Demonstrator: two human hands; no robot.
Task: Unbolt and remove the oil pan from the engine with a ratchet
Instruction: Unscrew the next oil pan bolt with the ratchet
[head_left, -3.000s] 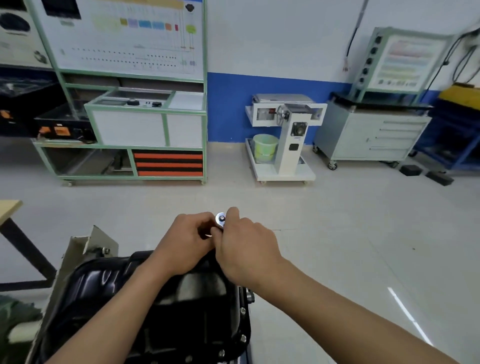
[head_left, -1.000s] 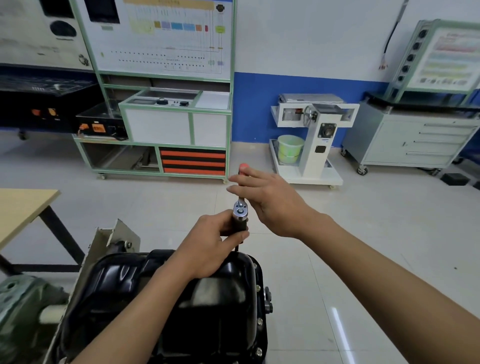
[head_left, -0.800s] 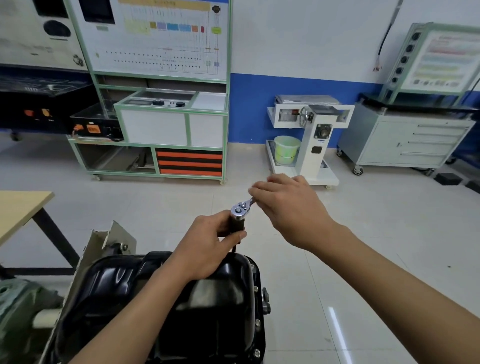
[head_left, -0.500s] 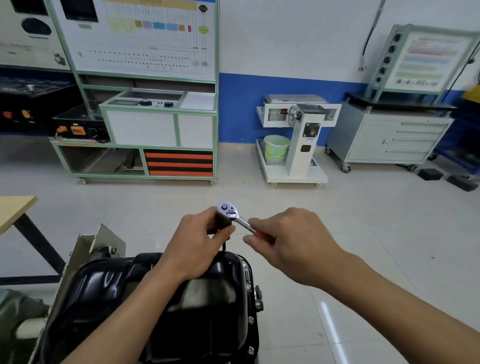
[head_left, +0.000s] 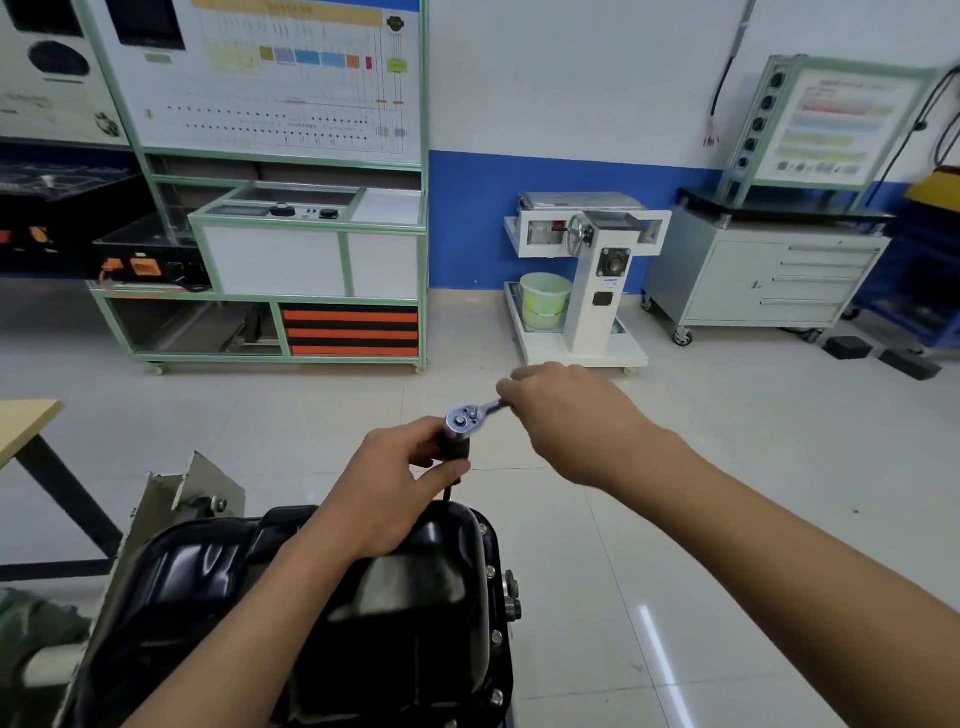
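- Head view: grips the black extension (head_left: 456, 448) under the ratchet (head_left: 469, 414) head with the left hand (head_left: 395, 493).
- Clasps the ratchet handle in the right hand (head_left: 566, 415).
- Shows the oil pan (head_left: 218, 577) bottom centre, beneath the left hand.

A green bucket (head_left: 545, 300) sits on a white cart (head_left: 581, 340). A grey cabinet (head_left: 763, 278) stands near it.

No legible text. Too blurred to read: print on diagram board (head_left: 280, 78) at 11 o'clock, display panel (head_left: 831, 124) at 2 o'clock, sticker on white stand (head_left: 584, 322) at 12 o'clock.
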